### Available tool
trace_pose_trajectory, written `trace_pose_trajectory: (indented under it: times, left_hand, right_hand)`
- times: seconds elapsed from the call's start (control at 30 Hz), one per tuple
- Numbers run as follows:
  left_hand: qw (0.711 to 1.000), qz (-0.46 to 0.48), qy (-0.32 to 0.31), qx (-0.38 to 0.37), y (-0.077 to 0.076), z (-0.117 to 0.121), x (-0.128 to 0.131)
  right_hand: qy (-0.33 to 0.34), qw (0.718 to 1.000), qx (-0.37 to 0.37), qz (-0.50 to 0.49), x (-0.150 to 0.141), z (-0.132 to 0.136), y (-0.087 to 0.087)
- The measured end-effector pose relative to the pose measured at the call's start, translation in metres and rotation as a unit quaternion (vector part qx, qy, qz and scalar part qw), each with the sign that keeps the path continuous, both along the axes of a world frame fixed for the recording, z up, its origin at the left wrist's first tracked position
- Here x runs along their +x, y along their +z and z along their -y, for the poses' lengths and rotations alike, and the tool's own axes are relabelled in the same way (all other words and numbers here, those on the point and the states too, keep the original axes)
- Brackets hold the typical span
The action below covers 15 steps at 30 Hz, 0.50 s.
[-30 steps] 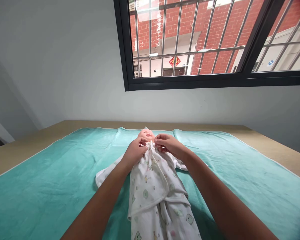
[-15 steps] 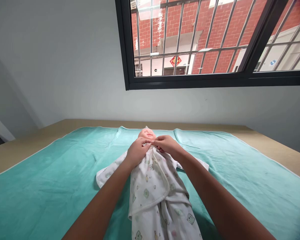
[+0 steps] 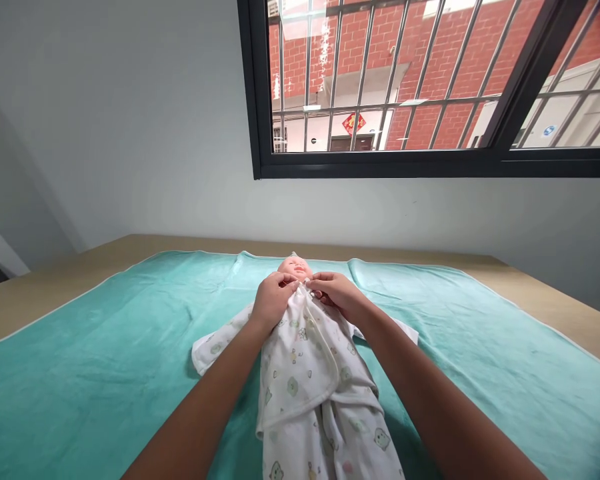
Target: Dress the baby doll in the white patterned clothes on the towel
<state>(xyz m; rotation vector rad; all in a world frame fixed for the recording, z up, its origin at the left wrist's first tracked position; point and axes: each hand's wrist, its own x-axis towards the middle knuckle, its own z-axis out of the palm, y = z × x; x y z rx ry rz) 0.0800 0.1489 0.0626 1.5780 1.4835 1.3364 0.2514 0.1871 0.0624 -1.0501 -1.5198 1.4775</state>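
Note:
A baby doll lies on its back, its head toward the wall. It wears a white baby jacket with small green prints, and printed trousers below. My left hand pinches the jacket's neckline on the left, just under the doll's chin. Opposite it, my right hand has thumb and fingers closed on the collar's right side. A small gap shows between the two sets of fingertips. The jacket's sleeves stretch out to both sides. What lies under my fingers is hidden.
A turquoise blanket with a pale edge covers most of the wooden tabletop. Behind the table stands a grey-white wall. Above it is a black-framed window with metal bars, a brick building beyond.
My fingertips have moved slightly apart at the neckline, and the left has come down a little, drawing the cloth up into a fold. The doll lies as before.

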Motion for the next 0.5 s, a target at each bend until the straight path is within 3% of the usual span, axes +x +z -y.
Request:
trace_pose_trajectory:
  times: [0.5]
  left_hand:
    - [0.997,-0.063,-0.030,-0.045,0.003,-0.013,0.008]
  right_hand:
    - [-0.003,0.991,-0.087,-0.099,0.007,-0.015,-0.016]
